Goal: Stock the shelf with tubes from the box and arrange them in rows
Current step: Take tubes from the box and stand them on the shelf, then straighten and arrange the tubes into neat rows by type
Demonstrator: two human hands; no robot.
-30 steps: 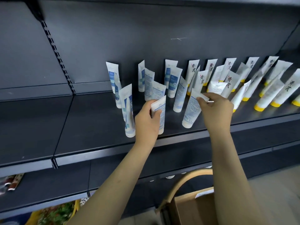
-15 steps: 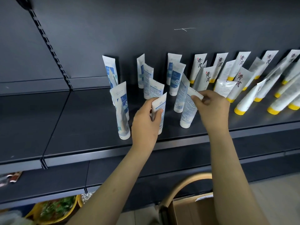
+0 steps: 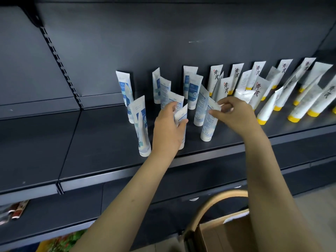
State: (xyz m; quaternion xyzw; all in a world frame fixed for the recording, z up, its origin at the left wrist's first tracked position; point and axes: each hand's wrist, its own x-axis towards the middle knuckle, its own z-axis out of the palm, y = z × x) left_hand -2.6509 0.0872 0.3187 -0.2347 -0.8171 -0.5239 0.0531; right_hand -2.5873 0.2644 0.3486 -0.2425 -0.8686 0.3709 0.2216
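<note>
On a dark shelf (image 3: 109, 142), the left hand (image 3: 168, 131) grips one upright white-and-blue tube (image 3: 181, 117) while the right hand (image 3: 234, 113) pinches another tube's crimped top (image 3: 213, 107).

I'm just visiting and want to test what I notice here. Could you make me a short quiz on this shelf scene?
1. True or false: the left hand grips a blue-and-white tube.
2. Which cap colour do the tubes at the right have? A red, B yellow, C green.
3. What does the right hand pinch?

Key: 1 true. 2 B. 3 The top edge of a leaning white tube.
</note>
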